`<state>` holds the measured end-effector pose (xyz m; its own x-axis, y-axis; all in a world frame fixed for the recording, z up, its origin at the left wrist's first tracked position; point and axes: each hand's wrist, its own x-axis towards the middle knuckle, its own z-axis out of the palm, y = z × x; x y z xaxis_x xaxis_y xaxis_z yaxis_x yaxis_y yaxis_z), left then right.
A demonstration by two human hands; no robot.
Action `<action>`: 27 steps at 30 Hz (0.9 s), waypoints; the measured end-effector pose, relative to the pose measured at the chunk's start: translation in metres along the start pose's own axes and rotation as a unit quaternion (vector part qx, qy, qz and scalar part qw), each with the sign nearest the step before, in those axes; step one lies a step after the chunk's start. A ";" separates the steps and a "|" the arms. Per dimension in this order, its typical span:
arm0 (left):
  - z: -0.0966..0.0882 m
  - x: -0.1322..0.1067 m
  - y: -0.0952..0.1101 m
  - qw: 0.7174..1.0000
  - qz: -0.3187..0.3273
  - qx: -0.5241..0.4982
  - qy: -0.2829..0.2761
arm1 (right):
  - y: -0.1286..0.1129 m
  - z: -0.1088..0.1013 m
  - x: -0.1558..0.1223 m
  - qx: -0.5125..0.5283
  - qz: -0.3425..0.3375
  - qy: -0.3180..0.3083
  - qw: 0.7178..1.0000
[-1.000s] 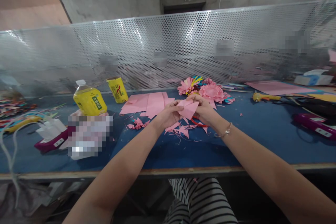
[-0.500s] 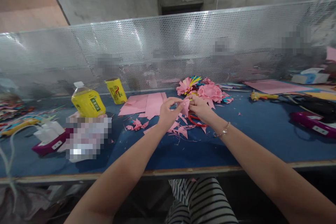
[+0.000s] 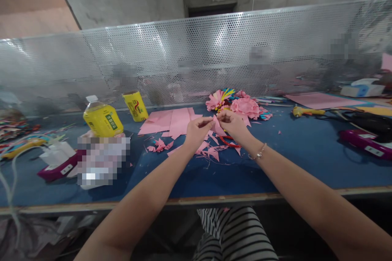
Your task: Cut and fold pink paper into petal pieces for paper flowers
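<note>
My left hand (image 3: 197, 130) and my right hand (image 3: 233, 124) meet over the middle of the blue table (image 3: 290, 159), both pinching a small folded piece of pink paper (image 3: 218, 127) between their fingertips. The paper is folded to a narrow pointed shape. Under the hands lie pink paper scraps (image 3: 211, 151) and red-handled scissors (image 3: 229, 142). Flat pink sheets (image 3: 171, 120) lie just left of my left hand. Finished pink paper flowers (image 3: 241, 106) sit just behind my right hand.
A yellow drink bottle (image 3: 101, 118) and a yellow can (image 3: 135, 105) stand at the left. A yellow glue gun (image 3: 306, 111), purple boxes (image 3: 366, 142) and cables lie at the right. A perforated metal screen (image 3: 196, 57) closes the table's back. Colored scraps (image 3: 15, 126) pile at the far left.
The pink paper was a wider triangle held open between my hands; it is now folded narrower and pinched at my fingertips. Both hands moved slightly away from me.
</note>
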<state>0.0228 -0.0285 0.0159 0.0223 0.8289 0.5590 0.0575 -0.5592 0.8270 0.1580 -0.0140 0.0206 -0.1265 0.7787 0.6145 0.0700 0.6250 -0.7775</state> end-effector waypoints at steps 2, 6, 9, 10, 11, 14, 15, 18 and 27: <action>0.001 0.000 -0.001 0.999 -0.022 -0.029 -0.006 | 0.002 0.000 0.000 -0.007 -0.008 0.004 1.000; 0.001 0.002 -0.005 0.994 -0.062 -0.092 -0.016 | 0.005 0.000 -0.001 -0.031 -0.014 0.008 0.999; 0.001 0.002 -0.008 0.988 -0.079 -0.134 -0.025 | 0.005 0.000 -0.002 -0.055 -0.012 0.007 0.998; 0.001 0.003 -0.009 0.985 -0.085 -0.146 -0.028 | 0.004 0.000 -0.002 -0.058 -0.010 0.006 0.998; 0.001 0.003 -0.009 0.983 -0.090 -0.157 -0.030 | 0.004 0.000 -0.001 -0.057 -0.010 0.005 0.998; 0.001 0.003 -0.009 0.979 -0.102 -0.173 -0.027 | 0.004 -0.001 -0.001 -0.042 -0.013 -0.002 0.999; 0.001 0.003 -0.008 0.979 -0.103 -0.174 -0.025 | 0.003 -0.001 -0.001 -0.038 -0.014 -0.007 0.999; 0.002 0.002 -0.007 0.981 -0.102 -0.167 -0.015 | 0.001 -0.001 -0.002 -0.043 -0.010 -0.021 0.999; 0.001 0.002 -0.014 0.996 -0.060 -0.051 -0.038 | 0.000 -0.002 -0.003 -0.100 -0.022 -0.021 0.995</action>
<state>0.0226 -0.0190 0.0051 0.0976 0.8863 0.4528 -0.0370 -0.4514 0.8915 0.1604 -0.0163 0.0195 -0.1748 0.7504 0.6375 0.2587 0.6597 -0.7056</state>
